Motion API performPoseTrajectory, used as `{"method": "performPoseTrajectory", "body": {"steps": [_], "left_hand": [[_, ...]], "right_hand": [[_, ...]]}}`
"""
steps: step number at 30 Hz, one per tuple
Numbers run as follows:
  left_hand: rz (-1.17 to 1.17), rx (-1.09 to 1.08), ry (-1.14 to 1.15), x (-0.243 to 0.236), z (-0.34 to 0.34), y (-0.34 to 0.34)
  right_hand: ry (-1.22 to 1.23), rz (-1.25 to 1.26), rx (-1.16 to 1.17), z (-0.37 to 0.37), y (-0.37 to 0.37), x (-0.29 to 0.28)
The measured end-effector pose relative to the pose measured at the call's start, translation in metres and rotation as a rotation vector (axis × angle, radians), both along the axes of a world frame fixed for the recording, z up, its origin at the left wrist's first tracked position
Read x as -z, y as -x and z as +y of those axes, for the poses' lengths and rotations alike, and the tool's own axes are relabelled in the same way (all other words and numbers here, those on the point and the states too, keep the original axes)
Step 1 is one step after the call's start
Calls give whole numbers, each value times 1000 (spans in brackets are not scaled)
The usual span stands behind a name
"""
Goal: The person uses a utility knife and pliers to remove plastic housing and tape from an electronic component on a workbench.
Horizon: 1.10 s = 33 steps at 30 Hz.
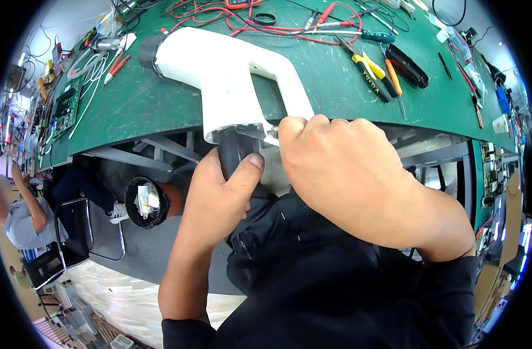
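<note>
Left hand [216,189]: I have it closed round a black sleeve [236,152], thumb lying along the side nearest my other hand.
Right hand [347,166]: curled into a fist, knuckles up, at the lower end of the white casing; I can't tell what the fingers grip, since my knuckles hide it.
White casing [228,72]: gun-shaped, with 1 looped handle; its upper part is over the bench [152,107], its open lower end past the front edge, toward me.
Black end cap [152,53]: on the casing's far end, to the left.
Black sleeve: runs from the casing's open end down into my left palm.
Metal piece [268,134]: at that opening, between my 2 hands, too small to make out.
Bench, right side: pliers [365,71] with yellow and black handles, beside an orange screwdriver [393,77] and a black case [406,65].
Bench, far side: red test leads [325,14] and a black ring [264,19].
Bin [132,205]: black-lined, on the floor to my left.
Co-worker [30,224]: 1 person in a grey top, seated beyond it.
</note>
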<state>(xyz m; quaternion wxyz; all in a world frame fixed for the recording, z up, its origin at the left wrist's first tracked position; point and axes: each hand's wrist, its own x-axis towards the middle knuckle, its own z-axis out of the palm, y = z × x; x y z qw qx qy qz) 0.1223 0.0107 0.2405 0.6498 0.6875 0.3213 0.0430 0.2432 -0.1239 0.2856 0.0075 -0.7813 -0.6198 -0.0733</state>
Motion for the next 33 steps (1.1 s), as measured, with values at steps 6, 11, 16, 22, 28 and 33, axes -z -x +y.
{"method": "performPoseTrajectory", "body": {"steps": [6,11,16,22,28,33], "left_hand": [[76,67,-62,-6,0,-10],[123,53,-79,-6,1,-7],[169,78,-145,-13,5,1],[148,157,-349,-10,18,8],[176,141,-525,-9,17,9],[164,178,-526,-10,15,5]], "right_hand": [[-33,188,88,-1,17,2],[-105,178,140,-1,18,19],[-209,305,270,2,36,50],[-462,508,303,12,50,92],[-371,395,299,6,46,82],[-327,417,272,-1,34,76]]}}
